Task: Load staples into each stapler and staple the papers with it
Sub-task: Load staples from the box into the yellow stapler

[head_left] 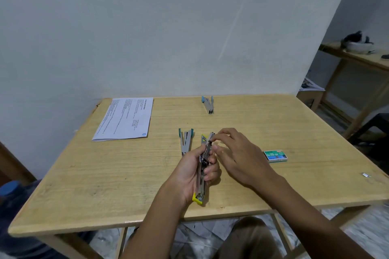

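My left hand grips a yellow stapler that is swung open, its metal channel pointing away from me. My right hand pinches at the far end of that channel with thumb and forefinger; whether a staple strip is between the fingers is hidden. A teal stapler lies open on the wooden table just left of my hands. A blue stapler lies open near the far edge. The printed papers rest at the far left. A green staple box sits to the right.
A small loose staple strip lies near the table's right edge. A white wall stands right behind the table. A second wooden table with a bowl is at the back right. A blue object sits low at the left.
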### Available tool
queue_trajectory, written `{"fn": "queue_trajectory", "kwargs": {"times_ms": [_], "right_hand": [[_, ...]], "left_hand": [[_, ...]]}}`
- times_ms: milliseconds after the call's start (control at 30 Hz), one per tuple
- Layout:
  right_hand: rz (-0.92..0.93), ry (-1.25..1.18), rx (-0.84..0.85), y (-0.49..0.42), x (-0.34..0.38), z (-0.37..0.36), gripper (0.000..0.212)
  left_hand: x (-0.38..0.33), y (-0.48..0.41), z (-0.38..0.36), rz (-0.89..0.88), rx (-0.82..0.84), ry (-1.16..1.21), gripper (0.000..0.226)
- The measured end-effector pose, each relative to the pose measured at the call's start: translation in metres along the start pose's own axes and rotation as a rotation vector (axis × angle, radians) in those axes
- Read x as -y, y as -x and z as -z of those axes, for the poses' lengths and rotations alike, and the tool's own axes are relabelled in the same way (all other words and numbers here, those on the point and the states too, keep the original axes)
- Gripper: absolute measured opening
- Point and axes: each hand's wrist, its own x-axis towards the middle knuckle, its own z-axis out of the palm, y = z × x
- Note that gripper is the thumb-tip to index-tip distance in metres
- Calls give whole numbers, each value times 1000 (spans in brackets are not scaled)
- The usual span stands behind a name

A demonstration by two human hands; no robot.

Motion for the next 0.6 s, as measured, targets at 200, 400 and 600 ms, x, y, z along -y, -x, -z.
{"fn": "queue_trajectory", "kwargs": {"times_ms": [200,400,600], "right_hand": [[-67,-176,-157,10,8,0,34],[126,-360,-227,33,22,-7,22],[126,-407,-378,26,20,-15,10]], "left_hand": [[1,0,2,26,-26,1,38],[1,2,3,-13,-78,-89,32],[0,0,6,14,-11,-95,46]]}}
